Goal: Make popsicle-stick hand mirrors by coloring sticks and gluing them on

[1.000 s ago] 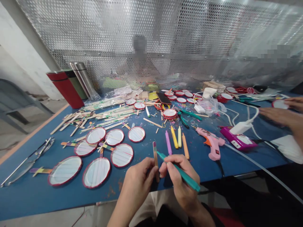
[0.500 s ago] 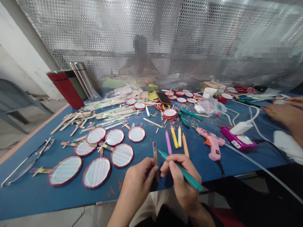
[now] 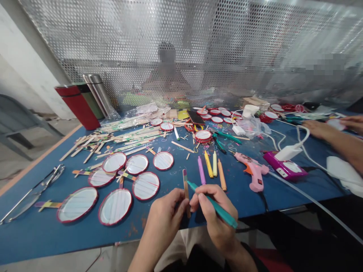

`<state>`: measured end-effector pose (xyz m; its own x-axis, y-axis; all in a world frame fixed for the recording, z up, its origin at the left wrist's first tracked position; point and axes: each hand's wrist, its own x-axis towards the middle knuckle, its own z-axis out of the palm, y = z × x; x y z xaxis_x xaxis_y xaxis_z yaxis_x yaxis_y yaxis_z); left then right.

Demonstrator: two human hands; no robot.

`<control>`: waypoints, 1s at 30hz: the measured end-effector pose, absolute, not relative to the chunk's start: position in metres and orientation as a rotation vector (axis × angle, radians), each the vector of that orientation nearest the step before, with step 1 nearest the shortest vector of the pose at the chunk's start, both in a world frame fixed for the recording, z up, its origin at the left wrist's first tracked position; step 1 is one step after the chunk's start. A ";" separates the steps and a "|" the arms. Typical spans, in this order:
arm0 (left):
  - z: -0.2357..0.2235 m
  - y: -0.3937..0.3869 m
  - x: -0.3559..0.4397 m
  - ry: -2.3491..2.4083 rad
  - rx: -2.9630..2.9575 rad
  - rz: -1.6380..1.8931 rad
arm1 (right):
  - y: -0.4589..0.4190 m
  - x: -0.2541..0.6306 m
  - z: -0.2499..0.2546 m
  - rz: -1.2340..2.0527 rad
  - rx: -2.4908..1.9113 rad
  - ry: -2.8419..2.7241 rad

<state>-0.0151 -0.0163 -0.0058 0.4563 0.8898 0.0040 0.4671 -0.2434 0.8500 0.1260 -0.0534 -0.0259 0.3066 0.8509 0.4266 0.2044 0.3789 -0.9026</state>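
Near the table's front edge, my left hand (image 3: 169, 211) pinches a popsicle stick (image 3: 185, 181) upright, its top end coloured purple. My right hand (image 3: 217, 213) is closed round a teal marker (image 3: 222, 212), whose tip touches or nearly touches the stick's right side. Just beyond my right hand lie a purple marker (image 3: 201, 170), a yellow marker (image 3: 209, 164), a pale yellow marker (image 3: 214, 164) and an orange marker (image 3: 222, 174). Left of my hands are several round white discs with red rims, such as this disc (image 3: 146, 186), with coloured sticks attached.
A pink glue gun (image 3: 253, 172) and a purple power strip (image 3: 285, 165) lie to the right. Eyeglasses (image 3: 36, 192) rest at the left edge. Loose sticks (image 3: 87, 145), pliers (image 3: 219, 143) and a red flask (image 3: 78, 107) stand farther back. Another person's hands (image 3: 319, 130) work at the far right.
My right hand has moved slightly left, bringing the teal marker's tip up to the stick. My left hand stays in place. The other person's hand at right has shifted left.
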 end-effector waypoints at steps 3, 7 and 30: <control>-0.005 -0.016 -0.015 1.165 1.887 0.628 | -0.053 0.126 -0.027 0.555 -1.153 -1.161; -0.005 -0.016 -0.015 1.142 1.870 0.634 | -0.053 0.127 -0.027 0.575 -1.137 -1.223; -0.007 -0.017 -0.015 1.145 1.880 0.654 | -0.054 0.126 -0.024 0.565 -1.135 -1.261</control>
<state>-0.0146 -0.0170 -0.0071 0.4516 0.8921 0.0144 0.4660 -0.2496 0.8488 0.1265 -0.0538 -0.0236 0.2741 0.8525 0.4452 0.2357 0.3892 -0.8905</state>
